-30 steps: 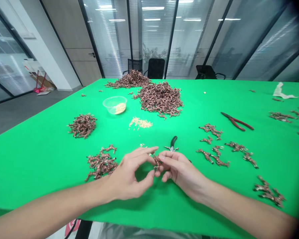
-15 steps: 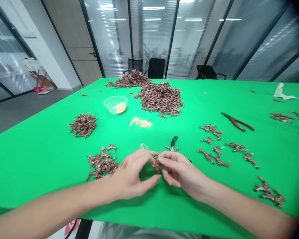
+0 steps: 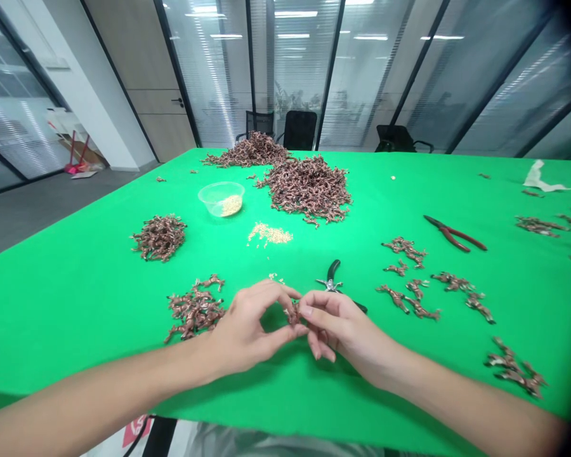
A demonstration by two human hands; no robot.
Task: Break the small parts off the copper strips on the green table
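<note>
Both hands meet over the near middle of the table. A small brown animal figurine [image 3: 292, 313] sits between their fingertips. My left hand [image 3: 259, 320] is closed on it, index finger above and thumb below. From the other side, my right hand [image 3: 340, 327] pinches the same figurine between thumb and index finger; its other fingers curl underneath. Just beyond the hands lies a small pair of pliers [image 3: 332, 282] with a black handle, partly hidden by the right hand. A heap of similar figurines [image 3: 197, 311] is left of my left hand.
Large figurine piles [image 3: 309, 190] stand farther back, beside a clear plastic bowl [image 3: 214, 198] holding yellowish bits. More loose bits [image 3: 271, 233] lie in front. Another heap [image 3: 159, 238] is at left. Red-handled pliers [image 3: 454, 233] and several scattered figurines [image 3: 416, 298] lie at right.
My left thumb has risen towards its index finger, closing on the figurine. The figurine has shifted slightly left, and more of the small black-handled pliers shows.
</note>
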